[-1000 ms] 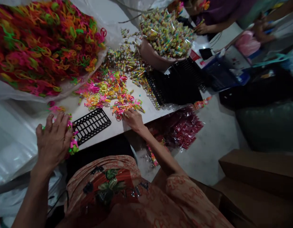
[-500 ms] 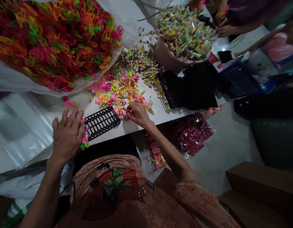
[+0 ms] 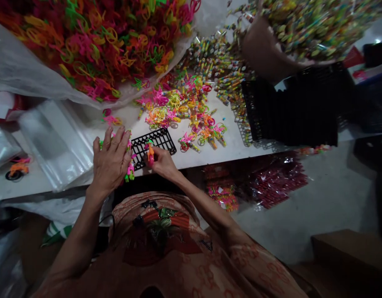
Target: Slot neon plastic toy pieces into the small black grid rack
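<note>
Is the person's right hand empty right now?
No, the right hand pinches a small orange and pink piece at the black rack.

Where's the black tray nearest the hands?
Head view, left of centre: the black tray lies near the front edge of the white table, left hand at its left end, right hand at its near side.
</note>
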Demonstrator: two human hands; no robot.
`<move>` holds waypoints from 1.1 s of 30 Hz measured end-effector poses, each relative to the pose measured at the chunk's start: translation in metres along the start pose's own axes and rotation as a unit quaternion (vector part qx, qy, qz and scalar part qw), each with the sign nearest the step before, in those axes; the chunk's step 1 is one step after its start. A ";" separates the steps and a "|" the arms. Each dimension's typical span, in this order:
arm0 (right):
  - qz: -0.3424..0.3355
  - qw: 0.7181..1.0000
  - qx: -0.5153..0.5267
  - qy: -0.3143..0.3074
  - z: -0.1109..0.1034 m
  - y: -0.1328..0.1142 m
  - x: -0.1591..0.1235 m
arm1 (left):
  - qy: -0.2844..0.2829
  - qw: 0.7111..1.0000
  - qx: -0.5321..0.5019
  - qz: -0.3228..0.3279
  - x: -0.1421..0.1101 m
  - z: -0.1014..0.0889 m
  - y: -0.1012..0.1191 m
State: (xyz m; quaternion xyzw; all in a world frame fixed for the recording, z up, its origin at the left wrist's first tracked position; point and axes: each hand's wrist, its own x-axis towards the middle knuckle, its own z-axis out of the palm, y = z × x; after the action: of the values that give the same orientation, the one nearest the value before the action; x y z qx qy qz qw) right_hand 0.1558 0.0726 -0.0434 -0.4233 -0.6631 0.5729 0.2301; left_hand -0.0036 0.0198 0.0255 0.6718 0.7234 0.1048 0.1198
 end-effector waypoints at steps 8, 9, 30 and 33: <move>-0.073 0.988 -0.136 -0.029 0.020 0.003 -0.005 | 0.009 1.000 0.006 0.006 -0.001 0.003 0.000; -0.071 0.984 -0.162 -0.035 0.018 0.001 -0.005 | 0.010 1.000 0.008 0.007 -0.001 0.003 0.000; -0.064 0.959 -0.273 -0.048 0.020 -0.011 -0.011 | 0.025 0.999 0.021 0.010 -0.001 0.005 0.006; -0.059 0.959 -0.270 -0.055 0.020 -0.012 -0.010 | 0.020 0.999 0.019 0.018 -0.001 0.005 0.005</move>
State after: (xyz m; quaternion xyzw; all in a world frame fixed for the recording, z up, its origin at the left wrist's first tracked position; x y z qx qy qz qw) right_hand 0.1422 0.0531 -0.0351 -0.3977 -0.8287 0.3798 0.1039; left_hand 0.0027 0.0189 0.0228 0.6848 0.7152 0.1065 0.0906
